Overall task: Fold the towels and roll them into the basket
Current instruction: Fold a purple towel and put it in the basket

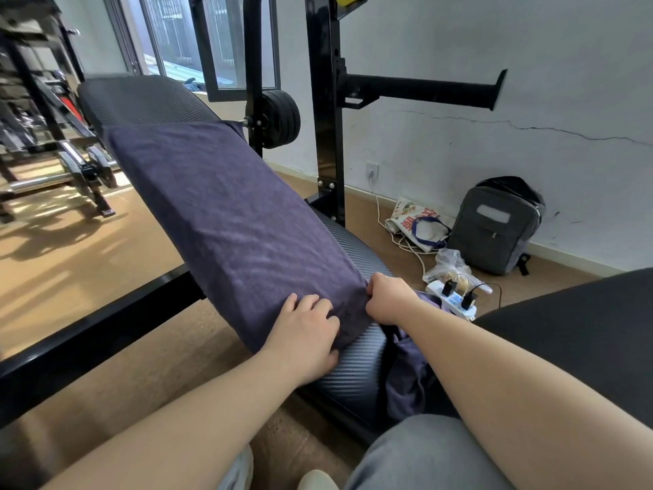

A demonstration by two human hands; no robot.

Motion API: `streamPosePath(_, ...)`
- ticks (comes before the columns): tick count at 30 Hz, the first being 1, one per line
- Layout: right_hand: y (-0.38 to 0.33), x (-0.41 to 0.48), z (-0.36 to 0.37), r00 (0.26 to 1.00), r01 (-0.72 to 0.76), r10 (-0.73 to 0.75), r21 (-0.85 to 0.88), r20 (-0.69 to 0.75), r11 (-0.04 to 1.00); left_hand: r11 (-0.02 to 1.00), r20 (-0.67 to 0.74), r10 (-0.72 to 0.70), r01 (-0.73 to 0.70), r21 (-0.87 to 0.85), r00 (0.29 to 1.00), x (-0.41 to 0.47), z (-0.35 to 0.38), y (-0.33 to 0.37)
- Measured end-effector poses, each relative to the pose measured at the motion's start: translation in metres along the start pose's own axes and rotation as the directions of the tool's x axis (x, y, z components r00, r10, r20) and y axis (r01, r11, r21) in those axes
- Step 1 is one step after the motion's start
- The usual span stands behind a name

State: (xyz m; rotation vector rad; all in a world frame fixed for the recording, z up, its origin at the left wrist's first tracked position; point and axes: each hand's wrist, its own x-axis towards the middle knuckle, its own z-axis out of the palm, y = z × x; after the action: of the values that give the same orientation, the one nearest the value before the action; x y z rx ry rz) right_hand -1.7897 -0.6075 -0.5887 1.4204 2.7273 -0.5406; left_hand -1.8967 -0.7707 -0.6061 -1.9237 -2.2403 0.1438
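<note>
A dark purple towel (226, 206) lies folded lengthwise along a black padded weight bench (357, 369), reaching from the bench's far end to its near end. My left hand (305, 335) presses flat on the towel's near end, fingers spread. My right hand (388, 298) pinches the towel's near right corner at the bench edge. More purple cloth (406, 380) hangs beside the bench under my right forearm. No basket is in view.
The black rack upright (327, 111) and its side arm stand behind the bench on the right. On the floor by the wall lie a grey backpack (494, 228), a printed tote bag (418, 224) and a white power strip (452, 300) with chargers. Dumbbells (70, 171) sit at left.
</note>
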Motion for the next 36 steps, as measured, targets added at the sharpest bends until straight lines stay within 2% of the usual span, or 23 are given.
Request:
streamPosePath(5,0.002,0.002,-0.007,0.994,0.013,0.004,0.159,-0.105,0.987,0.997,0.007,-0.064,0.064,-0.04,0.998,0.004,-0.002,0.004)
streamPosePath(10,0.006,0.011,-0.014,0.982,0.027,0.015,0.22,-0.187,0.975,0.986,-0.084,-0.143,0.135,-0.098,0.986,0.007,-0.013,0.002)
streamPosePath(23,0.025,0.041,-0.02,0.977,-0.042,0.07,0.139,-0.203,0.989,0.995,-0.148,-0.102,0.099,-0.027,0.984,-0.01,-0.003,0.001)
streamPosePath(28,0.035,0.038,-0.015,0.993,-0.077,0.083,0.077,-0.084,0.994,0.997,-0.135,-0.071,0.072,0.006,0.988,-0.007,-0.003,-0.001)
streamPosePath(34,0.031,0.033,-0.014,0.999,-0.001,-0.001,-0.039,-0.044,0.999,0.986,-0.243,0.007,-0.047,-0.159,0.97,-0.003,0.007,-0.004)
streamPosePath(36,0.03,0.032,-0.013,0.997,0.026,-0.033,-0.112,-0.063,0.993,0.987,-0.287,0.042,-0.085,-0.139,0.957,0.0,0.011,-0.007)
